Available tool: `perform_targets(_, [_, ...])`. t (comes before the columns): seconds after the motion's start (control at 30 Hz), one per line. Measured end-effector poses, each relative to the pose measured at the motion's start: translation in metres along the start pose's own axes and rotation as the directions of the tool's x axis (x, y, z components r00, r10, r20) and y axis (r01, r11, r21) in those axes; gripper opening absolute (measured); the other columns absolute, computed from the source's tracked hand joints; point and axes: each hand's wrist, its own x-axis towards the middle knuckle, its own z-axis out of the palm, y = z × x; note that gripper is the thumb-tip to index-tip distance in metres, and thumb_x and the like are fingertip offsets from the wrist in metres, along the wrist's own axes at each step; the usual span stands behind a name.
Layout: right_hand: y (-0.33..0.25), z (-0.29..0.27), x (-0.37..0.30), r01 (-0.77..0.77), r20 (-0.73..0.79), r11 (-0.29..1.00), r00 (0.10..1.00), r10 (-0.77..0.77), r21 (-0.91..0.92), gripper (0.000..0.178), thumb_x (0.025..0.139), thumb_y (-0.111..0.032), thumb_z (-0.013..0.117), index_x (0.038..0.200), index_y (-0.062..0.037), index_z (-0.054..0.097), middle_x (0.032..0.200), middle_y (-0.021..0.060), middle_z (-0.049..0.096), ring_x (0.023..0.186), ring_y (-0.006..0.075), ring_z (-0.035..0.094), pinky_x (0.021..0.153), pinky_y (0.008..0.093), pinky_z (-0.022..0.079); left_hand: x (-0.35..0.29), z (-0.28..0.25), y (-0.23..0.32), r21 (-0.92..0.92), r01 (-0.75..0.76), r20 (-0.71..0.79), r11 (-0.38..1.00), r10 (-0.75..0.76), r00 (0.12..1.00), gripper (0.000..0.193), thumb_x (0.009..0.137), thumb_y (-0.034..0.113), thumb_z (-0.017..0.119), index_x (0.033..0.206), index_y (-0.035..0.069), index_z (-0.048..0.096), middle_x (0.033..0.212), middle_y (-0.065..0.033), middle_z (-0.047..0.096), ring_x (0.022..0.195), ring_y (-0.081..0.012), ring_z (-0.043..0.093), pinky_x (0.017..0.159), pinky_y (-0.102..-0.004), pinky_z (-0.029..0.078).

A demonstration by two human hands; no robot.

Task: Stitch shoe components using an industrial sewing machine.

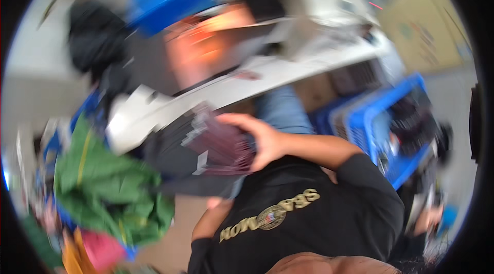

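My right hand [262,142] is closed around the side of a stack of dark maroon, fabric-like pieces [221,145] with small white tags along the far edge. The stack is held in front of my body, over a dark flat sheet or bundle [167,153]. My left hand [220,204] is mostly hidden beneath that dark bundle; only a bit near the wrist shows, so its fingers cannot be seen. Motion blur keeps the exact kind of the pieces unclear.
Beyond my hands runs a white table [247,86] with a glowing orange patch [200,52] on a dark panel. A blue crate [363,124] holding dark items stands to the right. At left lies green cloth [103,181]. A blue container [170,3] sits at the back.
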Motion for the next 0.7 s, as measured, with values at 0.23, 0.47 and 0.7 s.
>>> perform_targets(0.23, [-0.015,-0.036,-0.025,0.095,-0.169,0.742,0.985,0.025,0.664,0.113,0.063,-0.03,0.09,0.147,0.0013,0.021,0.147,0.0146,0.036,0.133,0.0228,0.038,0.11,0.0375,0.03,0.012,0.037,0.003,0.252,-0.404,0.538,0.88,0.219,0.814,0.092,0.085,0.053,0.06,0.142,-0.009,0.025,0.146,-0.0232,0.032,0.133,-0.035,0.035,0.111,-0.0479,0.024])
perform_targets(0.47, [-0.051,-0.106,-0.116,0.3,-0.553,0.765,0.829,0.088,0.571,0.105,0.065,-0.04,0.085,0.144,0.0016,0.03,0.142,0.0125,0.041,0.129,0.0214,0.042,0.109,0.0375,0.033,0.021,0.049,-0.019,0.407,-0.225,0.706,0.885,-0.149,0.692,0.068,0.083,0.031,0.067,0.131,-0.01,0.041,0.134,-0.0201,0.045,0.125,-0.0299,0.042,0.107,-0.0432,0.029])
perform_targets(0.7, [-0.115,-0.15,-0.191,0.525,-0.953,0.85,0.24,-0.187,-0.034,0.101,0.072,-0.051,0.075,0.145,0.0001,0.029,0.144,0.0148,0.039,0.13,0.0259,0.042,0.11,0.0413,0.031,0.029,0.048,-0.087,0.716,-0.469,0.696,0.517,-0.576,0.428,0.038,0.082,0.014,0.068,0.114,-0.004,0.06,0.102,-0.014,0.064,0.091,-0.0229,0.06,0.085,-0.0341,0.047])
